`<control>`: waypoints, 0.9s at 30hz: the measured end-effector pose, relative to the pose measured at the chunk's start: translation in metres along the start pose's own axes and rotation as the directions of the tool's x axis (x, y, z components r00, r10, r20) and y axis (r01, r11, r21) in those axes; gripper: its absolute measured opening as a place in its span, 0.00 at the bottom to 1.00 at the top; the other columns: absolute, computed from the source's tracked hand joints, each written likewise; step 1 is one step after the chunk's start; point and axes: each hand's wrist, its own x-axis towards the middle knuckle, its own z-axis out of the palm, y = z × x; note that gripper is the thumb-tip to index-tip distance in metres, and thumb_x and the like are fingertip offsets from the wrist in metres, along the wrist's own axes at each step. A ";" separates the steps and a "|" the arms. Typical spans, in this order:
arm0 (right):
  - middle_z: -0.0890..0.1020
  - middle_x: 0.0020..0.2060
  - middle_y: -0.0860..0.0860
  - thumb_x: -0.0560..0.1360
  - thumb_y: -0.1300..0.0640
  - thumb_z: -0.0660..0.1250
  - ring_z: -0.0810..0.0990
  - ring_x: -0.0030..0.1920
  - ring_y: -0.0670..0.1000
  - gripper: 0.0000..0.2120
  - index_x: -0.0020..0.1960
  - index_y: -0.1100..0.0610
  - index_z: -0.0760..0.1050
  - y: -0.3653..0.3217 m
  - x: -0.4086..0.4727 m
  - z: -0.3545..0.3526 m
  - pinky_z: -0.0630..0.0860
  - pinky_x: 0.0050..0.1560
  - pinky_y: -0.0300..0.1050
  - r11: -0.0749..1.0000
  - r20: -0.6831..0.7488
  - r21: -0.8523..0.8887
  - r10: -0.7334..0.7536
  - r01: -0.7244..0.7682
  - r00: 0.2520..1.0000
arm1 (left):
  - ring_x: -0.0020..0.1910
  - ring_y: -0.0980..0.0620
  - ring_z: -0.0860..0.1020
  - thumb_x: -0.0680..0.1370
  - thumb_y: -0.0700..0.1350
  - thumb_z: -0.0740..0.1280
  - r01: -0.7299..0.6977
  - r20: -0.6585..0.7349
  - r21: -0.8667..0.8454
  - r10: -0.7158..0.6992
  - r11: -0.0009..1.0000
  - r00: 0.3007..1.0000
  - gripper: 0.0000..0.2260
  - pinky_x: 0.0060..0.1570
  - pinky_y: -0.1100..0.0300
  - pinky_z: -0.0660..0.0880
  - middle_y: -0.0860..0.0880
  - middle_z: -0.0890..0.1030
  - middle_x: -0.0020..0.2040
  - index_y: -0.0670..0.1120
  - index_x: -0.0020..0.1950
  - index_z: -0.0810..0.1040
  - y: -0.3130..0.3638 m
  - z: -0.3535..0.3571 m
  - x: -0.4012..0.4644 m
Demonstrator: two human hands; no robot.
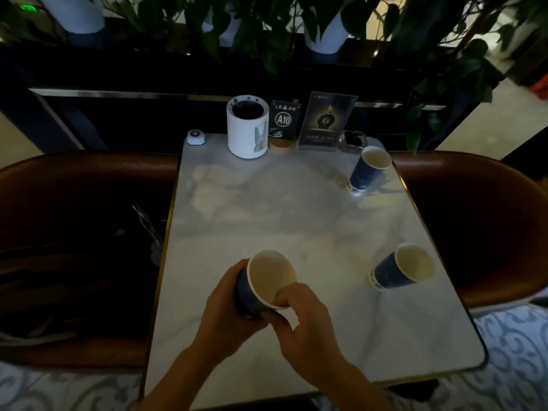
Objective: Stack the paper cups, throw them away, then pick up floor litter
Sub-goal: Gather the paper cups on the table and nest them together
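Note:
A dark blue paper cup [267, 277] with a pale inside is held over the near middle of the white marble table [267, 209]. My left hand [228, 304] wraps its outer wall from the left. My right hand [302, 318] pinches its near rim, thumb inside the mouth. A second blue cup [403, 271] stands on the table at the right, near the edge. A third blue cup [369, 170] stands at the far right corner. Both look empty.
At the table's far edge stand a white cylindrical holder [247, 129], an A10 table sign [283, 120], a framed card [324, 123], a glass ashtray [353, 139] and a small call button [195, 137]. Brown leather seats [474, 221] flank the table. Patterned carpet [516, 366] lies below.

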 end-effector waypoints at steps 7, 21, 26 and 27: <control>0.78 0.46 0.45 0.70 0.54 0.71 0.75 0.47 0.44 0.13 0.51 0.47 0.70 0.025 -0.011 -0.027 0.72 0.49 0.26 0.996 -0.082 0.031 -0.080 0.083 0.993 | 0.61 0.60 0.76 0.61 0.48 0.80 -0.116 -0.046 0.025 0.117 0.993 0.992 0.39 0.58 0.59 0.76 0.68 0.75 0.60 0.73 0.61 0.63 0.021 0.031 0.007; 0.75 0.62 0.46 0.75 0.56 0.66 0.72 0.64 0.45 0.15 0.61 0.49 0.72 0.099 -0.004 -0.116 0.76 0.61 0.48 0.998 -0.084 0.054 -0.021 0.025 0.996 | 0.43 0.72 0.74 0.59 0.48 0.82 0.027 -0.079 0.247 -0.008 0.969 0.997 0.37 0.35 0.80 0.71 0.70 0.71 0.50 0.58 0.61 0.65 0.035 0.075 0.012; 0.77 0.59 0.55 0.72 0.60 0.68 0.74 0.61 0.55 0.17 0.60 0.58 0.74 0.154 0.024 -0.165 0.75 0.60 0.58 0.988 -0.294 -0.155 -0.021 -0.026 0.956 | 0.47 0.77 0.74 0.59 0.46 0.82 0.063 -0.035 0.183 -0.057 0.981 0.998 0.37 0.37 0.78 0.74 0.66 0.75 0.51 0.58 0.62 0.66 0.035 0.074 0.015; 0.75 0.61 0.56 0.71 0.60 0.70 0.73 0.62 0.56 0.20 0.62 0.57 0.72 0.164 0.029 -0.171 0.74 0.60 0.59 0.973 -0.293 -0.216 0.008 -0.075 0.956 | 0.48 0.75 0.75 0.59 0.47 0.82 0.072 -0.028 0.171 -0.068 0.983 0.997 0.37 0.36 0.76 0.75 0.65 0.76 0.52 0.58 0.63 0.66 0.036 0.074 0.015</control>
